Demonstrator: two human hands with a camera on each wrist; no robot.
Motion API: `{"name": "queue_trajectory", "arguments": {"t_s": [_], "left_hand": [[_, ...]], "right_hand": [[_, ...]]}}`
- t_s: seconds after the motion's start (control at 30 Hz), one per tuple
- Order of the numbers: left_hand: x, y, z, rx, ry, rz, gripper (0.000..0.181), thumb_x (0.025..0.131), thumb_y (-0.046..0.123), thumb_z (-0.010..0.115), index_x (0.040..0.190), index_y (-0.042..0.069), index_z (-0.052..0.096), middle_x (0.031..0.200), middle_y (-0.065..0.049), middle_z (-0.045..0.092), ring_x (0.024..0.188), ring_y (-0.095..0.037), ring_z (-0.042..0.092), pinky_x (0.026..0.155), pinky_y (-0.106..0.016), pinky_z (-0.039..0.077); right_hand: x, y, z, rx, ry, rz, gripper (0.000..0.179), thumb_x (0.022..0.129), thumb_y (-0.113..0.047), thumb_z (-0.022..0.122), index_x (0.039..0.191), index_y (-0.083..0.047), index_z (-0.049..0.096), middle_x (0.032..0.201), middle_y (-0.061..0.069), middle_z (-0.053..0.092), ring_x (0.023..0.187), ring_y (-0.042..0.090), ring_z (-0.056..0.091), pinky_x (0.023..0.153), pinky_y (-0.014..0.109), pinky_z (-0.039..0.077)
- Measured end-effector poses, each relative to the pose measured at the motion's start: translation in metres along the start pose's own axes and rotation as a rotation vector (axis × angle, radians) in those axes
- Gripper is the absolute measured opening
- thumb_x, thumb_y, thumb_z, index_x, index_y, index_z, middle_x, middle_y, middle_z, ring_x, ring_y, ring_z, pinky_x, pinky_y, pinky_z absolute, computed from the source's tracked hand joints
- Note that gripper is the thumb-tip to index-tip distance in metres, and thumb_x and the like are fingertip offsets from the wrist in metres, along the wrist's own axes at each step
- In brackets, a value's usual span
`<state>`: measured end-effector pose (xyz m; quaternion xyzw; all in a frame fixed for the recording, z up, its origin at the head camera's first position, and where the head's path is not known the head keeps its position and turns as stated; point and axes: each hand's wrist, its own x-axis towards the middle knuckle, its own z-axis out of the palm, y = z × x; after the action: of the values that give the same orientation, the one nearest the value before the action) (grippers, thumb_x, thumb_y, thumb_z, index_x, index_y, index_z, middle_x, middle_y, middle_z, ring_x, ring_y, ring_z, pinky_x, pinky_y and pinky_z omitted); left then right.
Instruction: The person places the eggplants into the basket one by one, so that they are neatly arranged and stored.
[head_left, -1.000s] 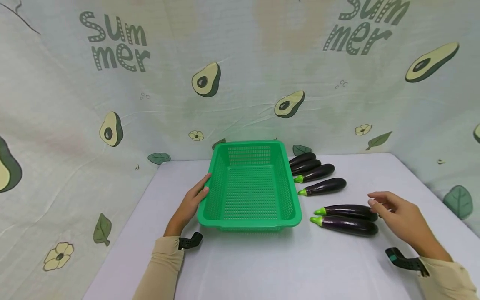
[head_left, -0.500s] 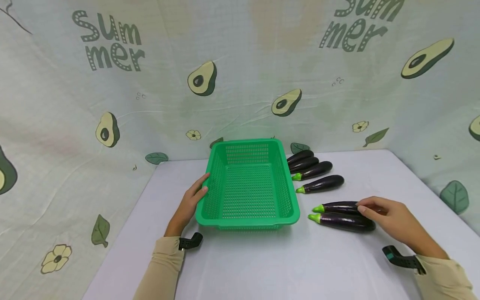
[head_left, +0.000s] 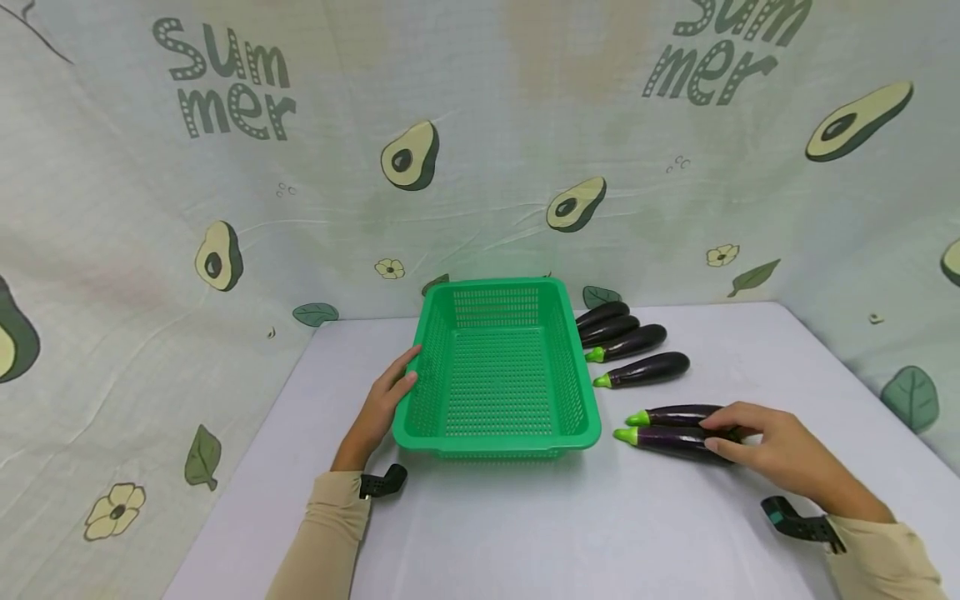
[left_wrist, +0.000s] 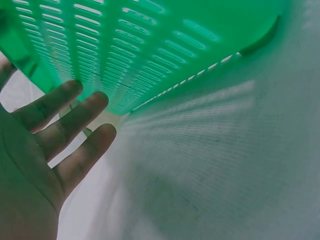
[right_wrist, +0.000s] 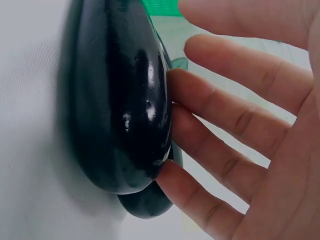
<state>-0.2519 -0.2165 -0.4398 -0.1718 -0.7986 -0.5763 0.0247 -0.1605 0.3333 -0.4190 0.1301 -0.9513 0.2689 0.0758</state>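
Eggplant (head_left: 672,442), the nearer of a pair, lies on the white worktop (head_left: 525,525) at four o'clock from the green basket (head_left: 497,444), its stem pointing toward nine. Over its blunt end is the right hand (head_left: 783,454), fingers apart, some tips touching its side; I cannot tell whether the thumb presses. Close beside it, toward twelve, lies a second eggplant (head_left: 677,416). Four other eggplants (head_left: 647,369) lie between two and three. At nine, the left hand (head_left: 378,408) touches the basket's rim, fingers spread.
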Motion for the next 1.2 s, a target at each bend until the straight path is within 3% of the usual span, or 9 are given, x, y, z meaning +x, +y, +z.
{"name": "queue_trajectory", "arguments": {"t_s": [0.23,0.47,0.73,0.83,1.0,1.2], "left_hand": [[-0.009,0.032,0.002,0.031,-0.012,0.002,0.053,0.108,0.023,0.041,0.158,0.006,0.031,0.162,-0.016,0.026,0.149,-0.034,0.021,0.115,-0.06,0.02],[0.0,-0.006,0.001,0.001,0.007,0.032,0.052,0.108,0.035,0.042,0.158,0.022,0.033,0.163,-0.004,0.026,0.149,-0.025,0.02,0.116,-0.058,0.017],[0.002,-0.007,0.001,0.007,0.004,0.02,0.052,0.109,0.027,0.04,0.159,0.016,0.031,0.163,-0.008,0.024,0.15,-0.028,0.018,0.117,-0.057,0.016],[0.001,-0.008,0.001,0.012,0.013,0.016,0.051,0.109,0.03,0.04,0.159,0.02,0.031,0.163,-0.005,0.025,0.15,-0.025,0.018,0.117,-0.056,0.016],[-0.001,-0.007,0.003,0.005,0.026,0.019,0.051,0.108,0.036,0.042,0.158,0.025,0.034,0.162,-0.002,0.027,0.149,-0.022,0.019,0.117,-0.056,0.016],[-0.002,-0.005,0.003,0.001,0.028,0.007,0.052,0.108,0.036,0.041,0.158,0.025,0.033,0.163,-0.002,0.025,0.15,-0.023,0.018,0.117,-0.058,0.016]], "right_hand": [[0.003,-0.001,0.009,-0.039,0.012,-0.106,0.027,0.081,-0.029,0.086,0.105,-0.022,0.076,0.107,-0.005,0.069,0.093,0.01,0.06,0.074,0.03,0.051],[0.004,-0.003,0.014,-0.054,-0.063,-0.076,0.041,0.08,-0.032,0.086,0.113,-0.011,0.074,0.115,0.011,0.069,0.106,0.036,0.062,0.086,0.055,0.05],[0.005,-0.006,0.016,-0.074,-0.121,-0.034,0.049,0.079,-0.035,0.086,0.117,-0.007,0.072,0.119,0.019,0.066,0.108,0.041,0.062,0.086,0.06,0.048],[0.005,-0.007,0.016,-0.084,-0.102,-0.049,0.048,0.079,-0.035,0.085,0.116,-0.007,0.073,0.117,0.017,0.067,0.104,0.037,0.063,0.084,0.056,0.05],[0.005,-0.007,0.016,-0.058,-0.049,-0.07,0.041,0.082,-0.033,0.084,0.113,-0.01,0.073,0.111,0.008,0.068,0.095,0.022,0.062,0.074,0.037,0.053],[0.006,-0.006,0.016,0.023,-0.038,-0.001,0.04,0.089,-0.034,0.078,0.119,-0.01,0.071,0.109,0.007,0.069,0.088,0.012,0.061,0.07,0.029,0.053]]}}
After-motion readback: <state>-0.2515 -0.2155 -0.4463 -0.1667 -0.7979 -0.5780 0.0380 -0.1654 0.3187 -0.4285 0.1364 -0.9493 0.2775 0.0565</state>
